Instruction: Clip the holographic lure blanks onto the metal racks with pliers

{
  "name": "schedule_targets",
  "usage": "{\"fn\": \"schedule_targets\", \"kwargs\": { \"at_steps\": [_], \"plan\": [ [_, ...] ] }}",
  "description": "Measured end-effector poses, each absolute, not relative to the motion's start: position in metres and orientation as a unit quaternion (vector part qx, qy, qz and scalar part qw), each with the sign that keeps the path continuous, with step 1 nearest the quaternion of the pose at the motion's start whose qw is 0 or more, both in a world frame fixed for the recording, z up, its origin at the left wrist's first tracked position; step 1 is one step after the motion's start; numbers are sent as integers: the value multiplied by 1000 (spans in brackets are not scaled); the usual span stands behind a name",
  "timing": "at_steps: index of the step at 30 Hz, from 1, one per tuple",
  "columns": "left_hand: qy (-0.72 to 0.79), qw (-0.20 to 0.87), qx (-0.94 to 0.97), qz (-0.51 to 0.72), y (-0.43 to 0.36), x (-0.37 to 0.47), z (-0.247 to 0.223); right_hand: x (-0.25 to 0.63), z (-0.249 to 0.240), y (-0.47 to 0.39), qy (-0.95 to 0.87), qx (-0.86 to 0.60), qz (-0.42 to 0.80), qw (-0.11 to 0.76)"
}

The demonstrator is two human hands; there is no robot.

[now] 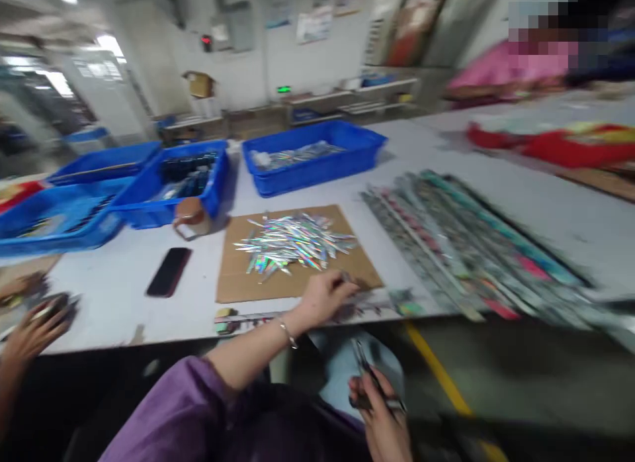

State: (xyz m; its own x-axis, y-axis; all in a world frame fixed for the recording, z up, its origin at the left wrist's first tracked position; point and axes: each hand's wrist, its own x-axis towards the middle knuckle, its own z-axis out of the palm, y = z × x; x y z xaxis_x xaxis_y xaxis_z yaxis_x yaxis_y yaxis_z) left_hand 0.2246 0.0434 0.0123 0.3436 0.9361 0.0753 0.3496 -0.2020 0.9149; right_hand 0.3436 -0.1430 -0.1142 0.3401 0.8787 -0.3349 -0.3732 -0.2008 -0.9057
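My left hand [325, 296], a bracelet at its wrist, reaches over the front of a cardboard sheet [231, 277]. Its fingers are pinched together; what lies between them is too small and blurred to make out. Below it, a long narrow strip with small pieces [262, 320] runs along the table's front edge, partly hidden by my forearm. On the cardboard lies a loose heap of thin, shiny silver slivers [295, 243]. Lower down, in front of the table edge, my right hand [381, 409] is closed around pliers [364, 363] with slim jaws pointing up.
Blue trays [312, 174] with small parts stand at the back and left. A brown mug [192, 217] and a phone [169, 272] lie left of the cardboard. Long bundled strips [446, 230] cover the right side. Another person's hand [37, 329] works at far left; a pink-sleeved person [510, 71] sits opposite.
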Motion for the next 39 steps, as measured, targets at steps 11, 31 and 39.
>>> {"fn": "schedule_targets", "kwargs": {
  "at_steps": [11,31,39],
  "plan": [
    [401,458,729,314,59,248,-1,366,-70,-110,26,-445,597,667],
    [357,403,786,305,60,244,4,376,-52,-84,117,-245,746,609],
    [323,356,840,252,59,253,-5,386,-47,-87,-361,-719,319,502]
  ]
}}
